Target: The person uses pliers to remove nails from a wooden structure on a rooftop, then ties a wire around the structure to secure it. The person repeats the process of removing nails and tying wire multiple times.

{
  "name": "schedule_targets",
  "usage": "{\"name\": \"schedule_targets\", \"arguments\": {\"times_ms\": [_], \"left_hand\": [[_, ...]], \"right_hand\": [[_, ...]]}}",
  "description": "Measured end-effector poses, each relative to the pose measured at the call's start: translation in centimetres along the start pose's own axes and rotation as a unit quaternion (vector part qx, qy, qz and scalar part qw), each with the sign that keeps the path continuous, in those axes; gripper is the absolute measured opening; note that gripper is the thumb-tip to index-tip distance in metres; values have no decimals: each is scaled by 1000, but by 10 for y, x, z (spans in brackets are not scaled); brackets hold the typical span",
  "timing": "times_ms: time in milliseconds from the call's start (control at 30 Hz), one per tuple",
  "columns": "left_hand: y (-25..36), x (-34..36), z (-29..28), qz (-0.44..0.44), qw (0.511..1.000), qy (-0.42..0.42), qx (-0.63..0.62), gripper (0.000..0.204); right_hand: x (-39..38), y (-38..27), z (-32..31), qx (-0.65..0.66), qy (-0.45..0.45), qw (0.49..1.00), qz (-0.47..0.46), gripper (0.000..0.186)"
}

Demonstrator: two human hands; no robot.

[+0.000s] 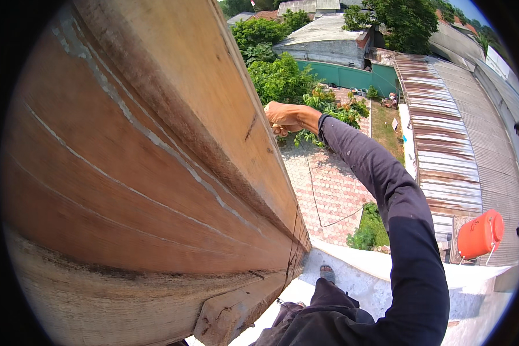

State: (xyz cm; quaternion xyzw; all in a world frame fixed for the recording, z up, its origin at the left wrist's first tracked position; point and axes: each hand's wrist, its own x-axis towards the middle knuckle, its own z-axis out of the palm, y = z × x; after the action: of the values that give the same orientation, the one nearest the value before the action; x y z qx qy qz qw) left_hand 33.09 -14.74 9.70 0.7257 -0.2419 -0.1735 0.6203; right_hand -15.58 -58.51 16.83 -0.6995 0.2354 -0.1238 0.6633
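My right hand (pixel 288 117) is raised at the far edge of a large wooden panel (pixel 127 155), with its fingers curled closed. The knuckles press against or just behind the edge of the lighter wooden frame board (pixel 213 86). Anything inside the fingers is hidden by the hand and the board. Pale grey filler streaks run along the reddish-brown panel surface. My right arm (pixel 392 190), in a dark sleeve, reaches up from the lower right. My left hand does not show.
My sandalled foot (pixel 327 272) stands on a narrow white ledge (pixel 369 271). Beyond it lies a drop to a paved courtyard (pixel 334 190) with trees. A rusty corrugated roof (pixel 444 132) and an orange water tank (pixel 480 233) are at right. A rough wooden block (pixel 236 308) juts out below the panel.
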Motion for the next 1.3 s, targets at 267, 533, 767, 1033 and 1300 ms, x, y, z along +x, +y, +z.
{"name": "schedule_targets", "arguments": {"times_ms": [267,533,767,1033,1300], "left_hand": [[-25,-14,-28,0,1000,9,-10,28],[-48,-20,-61,18,1000,-9,-10,26],[-32,-27,-73,64,993,-90,44,23],[32,-75,-77,-21,963,-261,61,16],[-6,-101,-89,-130,911,-324,-219,14]], "right_hand": [[-128,66,-22,58,143,988,14,41],[-292,110,45,-60,268,961,25,31],[-407,63,195,-29,374,927,-16,29],[-391,71,415,192,319,926,57,27],[-286,71,500,391,279,874,-73,31]]}}
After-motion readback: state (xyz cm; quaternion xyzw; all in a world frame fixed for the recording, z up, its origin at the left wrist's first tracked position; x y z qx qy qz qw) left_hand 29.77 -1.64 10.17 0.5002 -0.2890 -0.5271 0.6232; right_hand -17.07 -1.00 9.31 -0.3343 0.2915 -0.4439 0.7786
